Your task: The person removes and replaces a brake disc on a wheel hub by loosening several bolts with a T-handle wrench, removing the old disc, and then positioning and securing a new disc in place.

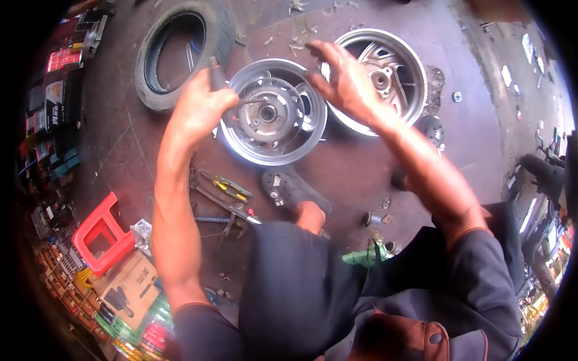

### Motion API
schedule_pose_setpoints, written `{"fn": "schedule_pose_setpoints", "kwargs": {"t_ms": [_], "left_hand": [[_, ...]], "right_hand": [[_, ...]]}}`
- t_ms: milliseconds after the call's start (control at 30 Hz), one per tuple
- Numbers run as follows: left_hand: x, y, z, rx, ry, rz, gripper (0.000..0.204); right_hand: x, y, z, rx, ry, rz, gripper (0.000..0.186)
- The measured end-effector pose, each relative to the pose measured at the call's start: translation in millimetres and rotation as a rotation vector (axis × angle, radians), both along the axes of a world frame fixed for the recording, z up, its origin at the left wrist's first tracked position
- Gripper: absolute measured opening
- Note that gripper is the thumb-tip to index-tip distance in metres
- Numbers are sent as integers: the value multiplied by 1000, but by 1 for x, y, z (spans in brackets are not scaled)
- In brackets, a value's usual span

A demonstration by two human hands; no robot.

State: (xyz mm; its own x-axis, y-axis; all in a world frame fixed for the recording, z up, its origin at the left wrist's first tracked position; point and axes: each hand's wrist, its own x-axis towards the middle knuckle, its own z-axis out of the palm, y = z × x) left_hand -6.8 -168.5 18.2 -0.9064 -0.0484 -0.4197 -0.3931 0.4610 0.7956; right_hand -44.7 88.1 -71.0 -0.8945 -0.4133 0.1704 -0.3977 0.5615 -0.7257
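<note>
My left hand (201, 99) is closed on a dark tool (217, 77) at the left edge of the silver wheel rim (235, 141); the tool's exact shape is unclear. This rim lies flat with its hub and disc facing up. My right hand (340, 78) is open, fingers apart, above the gap between that rim and a second, bronze-silver rim (409, 75), partly covering the latter. A loose black tire (153, 72) lies at the back left, partly behind my left hand.
Pliers (229, 183) and several long tools (214, 201) lie below the rims, beside my shoe (280, 186). A red plastic stool (99, 253), cardboard box (126, 289) and stacked goods (51, 102) line the left. Small hardware (373, 219) lies right of my legs.
</note>
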Motion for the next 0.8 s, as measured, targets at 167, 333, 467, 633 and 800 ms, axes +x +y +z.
{"fn": "schedule_pose_setpoints", "kwargs": {"t_ms": [167, 333, 467, 633, 800], "left_hand": [[-6, 21, 10, -697, -30, -190, 72], [46, 6, 6, -422, 271, 108, 77], [138, -40, -13, -211, 351, 442, 49], [293, -99, -96, -318, 258, 357, 30], [375, -67, -112, -83, -34, 475, 28]], "right_hand": [[-51, 65, 114, 383, 271, 219, 40], [-17, 180, 194, 599, 314, 163, 38], [44, 271, 187, 465, -33, -101, 38], [123, 328, 64, 234, -309, -379, 36], [170, 267, -25, -20, -468, -275, 37]]}}
